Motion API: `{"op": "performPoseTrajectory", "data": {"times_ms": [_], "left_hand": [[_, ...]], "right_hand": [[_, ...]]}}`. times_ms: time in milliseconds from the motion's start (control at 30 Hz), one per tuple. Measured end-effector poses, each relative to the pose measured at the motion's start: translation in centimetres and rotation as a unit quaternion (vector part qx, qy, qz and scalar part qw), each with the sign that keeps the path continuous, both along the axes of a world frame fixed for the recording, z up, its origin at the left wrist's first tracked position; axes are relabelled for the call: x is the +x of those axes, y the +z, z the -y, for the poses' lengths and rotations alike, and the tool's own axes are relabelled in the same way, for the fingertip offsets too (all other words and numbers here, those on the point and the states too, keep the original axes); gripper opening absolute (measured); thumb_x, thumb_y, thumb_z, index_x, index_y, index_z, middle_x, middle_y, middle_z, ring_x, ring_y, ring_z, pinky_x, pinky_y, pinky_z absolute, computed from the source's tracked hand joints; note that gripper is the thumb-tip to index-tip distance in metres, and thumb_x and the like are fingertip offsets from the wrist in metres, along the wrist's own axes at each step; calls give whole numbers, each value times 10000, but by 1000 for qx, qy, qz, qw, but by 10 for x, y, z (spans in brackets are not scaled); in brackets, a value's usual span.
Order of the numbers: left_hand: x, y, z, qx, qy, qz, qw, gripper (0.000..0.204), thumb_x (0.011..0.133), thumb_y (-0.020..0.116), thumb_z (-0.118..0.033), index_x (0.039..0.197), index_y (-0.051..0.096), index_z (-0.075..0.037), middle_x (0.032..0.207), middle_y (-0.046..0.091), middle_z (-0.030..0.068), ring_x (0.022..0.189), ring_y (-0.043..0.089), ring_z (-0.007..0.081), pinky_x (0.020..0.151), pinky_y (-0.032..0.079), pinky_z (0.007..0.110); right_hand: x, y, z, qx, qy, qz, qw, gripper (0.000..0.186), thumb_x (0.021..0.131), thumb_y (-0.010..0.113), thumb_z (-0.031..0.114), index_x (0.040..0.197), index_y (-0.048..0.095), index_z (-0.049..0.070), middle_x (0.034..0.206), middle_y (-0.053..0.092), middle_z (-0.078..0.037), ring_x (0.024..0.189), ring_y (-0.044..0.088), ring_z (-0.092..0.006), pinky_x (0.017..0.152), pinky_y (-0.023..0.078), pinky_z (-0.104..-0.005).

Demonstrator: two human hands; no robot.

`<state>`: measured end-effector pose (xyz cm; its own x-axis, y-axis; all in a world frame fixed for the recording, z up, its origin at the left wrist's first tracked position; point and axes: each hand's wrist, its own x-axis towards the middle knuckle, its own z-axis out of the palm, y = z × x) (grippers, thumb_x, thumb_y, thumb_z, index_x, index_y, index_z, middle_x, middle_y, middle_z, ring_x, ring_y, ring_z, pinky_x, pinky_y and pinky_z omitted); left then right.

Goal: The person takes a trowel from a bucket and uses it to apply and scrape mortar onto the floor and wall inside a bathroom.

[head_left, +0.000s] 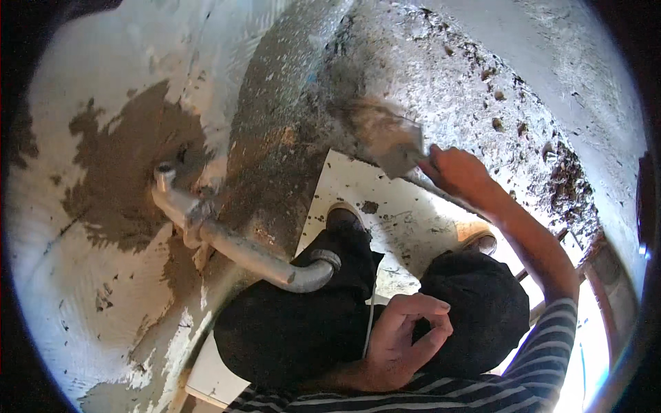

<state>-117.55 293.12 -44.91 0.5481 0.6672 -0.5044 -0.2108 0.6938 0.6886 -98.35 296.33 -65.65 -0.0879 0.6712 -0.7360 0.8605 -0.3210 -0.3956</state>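
Note:
My right hand [460, 172] grips a trowel [405, 153] by its handle, out in front of me over the far end of the white board. Its flat blade points left against the rough grey surface, and wet brown mortar [372, 127] lies at the blade, partly blurred. Close to my lap, my left hand [406, 337] is loosely curled, thumb and forefinger nearly meeting in a ring, with nothing visible between them. A grey bent pipe [248, 256] juts from the wall on my left and reaches over my leg.
A dark damp mortar patch [141, 162] surrounds the pipe on the pale wall [62, 268]. My shoes rest on a white board [385, 199] spotted with mortar crumbs. A pitted, broken edge [568, 182] runs along the right, near bright light.

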Motion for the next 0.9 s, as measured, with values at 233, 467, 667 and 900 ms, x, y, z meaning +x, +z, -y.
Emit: {"op": "performPoseTrajectory", "data": {"times_ms": [233,467,667,900], "left_hand": [[-6,2,4,14,34,-29,999,335,861,549,108,1173,445,46,972,554,147,847,564,175,766,477,323],[3,5,8,-32,70,-1,997,295,864,570,77,1128,442,48,979,567,175,837,565,172,754,484,313],[11,7,9,-19,32,-100,994,337,837,581,-24,1133,431,36,796,587,173,689,573,208,620,479,335],[20,9,20,-9,-3,-96,995,293,853,587,-55,1097,448,27,795,588,163,680,569,198,635,480,347]], "right_hand": [[46,-53,-60,92,-24,86,992,499,987,348,462,1082,549,15,834,663,-204,752,673,-369,663,556,-505],[53,-60,-34,240,-140,27,960,306,948,469,272,1136,550,43,758,608,-147,667,640,-274,592,545,-406],[94,-40,79,69,-542,-280,790,360,956,497,376,1068,621,57,610,496,-27,460,494,-116,430,434,-279],[75,-10,215,77,-841,-191,500,406,899,555,506,796,530,113,566,488,-13,450,493,-120,411,428,-265]]}}
